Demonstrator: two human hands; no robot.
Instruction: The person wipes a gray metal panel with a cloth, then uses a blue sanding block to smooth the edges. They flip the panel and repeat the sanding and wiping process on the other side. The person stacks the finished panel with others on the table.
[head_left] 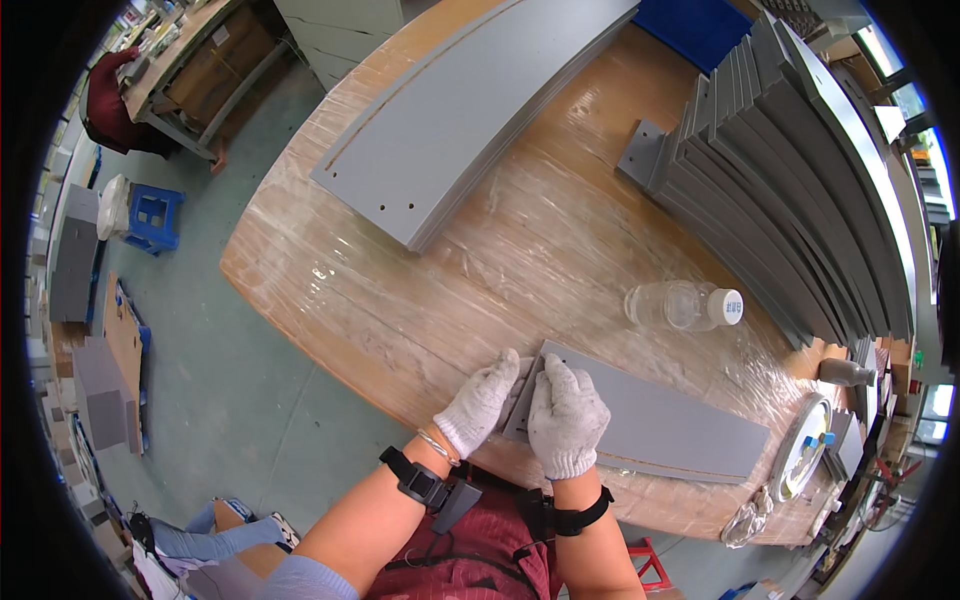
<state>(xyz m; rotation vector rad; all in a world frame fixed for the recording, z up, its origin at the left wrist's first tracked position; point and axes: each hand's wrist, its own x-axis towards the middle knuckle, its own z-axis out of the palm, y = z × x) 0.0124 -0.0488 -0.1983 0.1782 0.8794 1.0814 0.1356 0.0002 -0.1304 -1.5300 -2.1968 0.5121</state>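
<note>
A long grey panel (645, 425) lies flat at the near edge of the table (400, 320), and both gloved hands work at its left end: the right hand (566, 418) presses flat on it, fingers spread, gripping nothing, while the left hand (480, 403) pinches a small grey piece (520, 385) against that end. The fitting looks barely begun, judging by the flat stack (470, 110) and leaning row (790, 190) of like panels. A plastic bottle (685, 305) lies on the film-wrapped wooden top, above a grey-green workshop floor (230, 390).

Bright, even daylight fills the frame, strongest from windows at the right edge. Glare streaks the plastic wrap (520, 240) on the counter (330, 290). Shadows are soft. Straight edges bend near the black rim.
</note>
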